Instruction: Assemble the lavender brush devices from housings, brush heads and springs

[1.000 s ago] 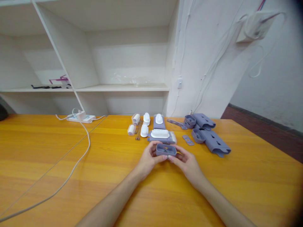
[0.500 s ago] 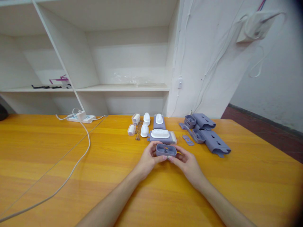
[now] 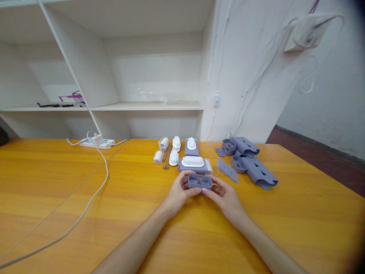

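Note:
Between my left hand (image 3: 179,193) and my right hand (image 3: 225,195) is a small grey-purple oval plastic housing (image 3: 200,187), open at the top. Both hands grip it by its two ends, thumbs meeting at the near side. Some small details show inside it, too tiny to make out. Just beyond it lies a flat grey-purple piece with a long white bristle brush head (image 3: 193,161) on it. To the right of my right hand lies a flat, blurred purple-grey plate (image 3: 227,170).
Left of the brush head are white ribbed pieces (image 3: 173,158), metal springs (image 3: 166,158) and white rollers in clear covers (image 3: 158,156). At right are two more oval housings (image 3: 238,164) and grey-purple sleeve-like shells (image 3: 261,173). A power strip (image 3: 105,143) with a cable sits at back left.
Both hands keep the housing in the same place. Right of them, the flat plate looks longer and paler, and the strip-like part beside the near oval housing no longer shows there.

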A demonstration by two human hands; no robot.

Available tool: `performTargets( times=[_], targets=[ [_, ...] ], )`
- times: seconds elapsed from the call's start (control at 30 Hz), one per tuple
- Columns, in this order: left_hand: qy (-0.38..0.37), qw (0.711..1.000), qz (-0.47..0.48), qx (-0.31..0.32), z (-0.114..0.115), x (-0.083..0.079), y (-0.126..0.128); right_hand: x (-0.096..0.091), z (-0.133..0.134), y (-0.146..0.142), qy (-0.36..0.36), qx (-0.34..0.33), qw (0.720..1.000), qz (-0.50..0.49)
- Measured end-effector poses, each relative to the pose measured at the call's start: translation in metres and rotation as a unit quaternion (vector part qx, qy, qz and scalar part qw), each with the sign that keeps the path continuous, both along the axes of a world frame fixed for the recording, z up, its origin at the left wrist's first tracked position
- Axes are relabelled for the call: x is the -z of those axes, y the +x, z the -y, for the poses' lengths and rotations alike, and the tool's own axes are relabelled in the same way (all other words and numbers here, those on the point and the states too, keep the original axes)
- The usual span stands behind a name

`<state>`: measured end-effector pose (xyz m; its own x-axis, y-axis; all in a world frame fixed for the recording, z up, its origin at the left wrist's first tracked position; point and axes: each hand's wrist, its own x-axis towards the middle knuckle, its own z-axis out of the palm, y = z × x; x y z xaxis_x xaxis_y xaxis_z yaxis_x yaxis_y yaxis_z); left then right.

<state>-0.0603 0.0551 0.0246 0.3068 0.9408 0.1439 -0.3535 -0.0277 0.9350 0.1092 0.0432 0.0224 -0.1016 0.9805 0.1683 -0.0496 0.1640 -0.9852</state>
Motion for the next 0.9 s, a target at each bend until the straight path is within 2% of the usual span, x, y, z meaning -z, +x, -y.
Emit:
performTargets(
  times=[0.13,0.27,0.47,0.6,0.7,0.8,0.9],
  targets=[
    [0.003,1.0,-0.006,-0.013,0.0,0.0,0.001,0.0,0.001,0.0,-0.003,0.004,1.0,0.007],
    [0.019,0.998,-0.041,-0.052,0.003,-0.003,0.003,0.002,0.0,0.0,-0.011,-0.012,1.0,-0.008],
    [0.063,0.992,-0.078,-0.082,0.005,-0.006,0.004,0.005,0.0,-0.001,-0.013,-0.018,1.0,0.003],
    [0.135,0.965,-0.14,-0.175,0.005,-0.001,0.003,0.006,0.001,-0.002,-0.003,-0.026,1.0,0.012],
    [0.151,0.942,-0.194,-0.228,0.004,0.003,0.001,0.006,0.002,-0.003,0.001,-0.03,1.0,0.005],
    [0.132,0.942,-0.208,-0.23,0.0,0.004,0.0,0.007,0.002,-0.003,-0.001,-0.024,1.0,0.011],
    [0.119,0.958,-0.18,-0.189,-0.002,0.003,-0.002,0.007,0.002,-0.004,-0.007,-0.023,0.999,0.025]
  ],
)
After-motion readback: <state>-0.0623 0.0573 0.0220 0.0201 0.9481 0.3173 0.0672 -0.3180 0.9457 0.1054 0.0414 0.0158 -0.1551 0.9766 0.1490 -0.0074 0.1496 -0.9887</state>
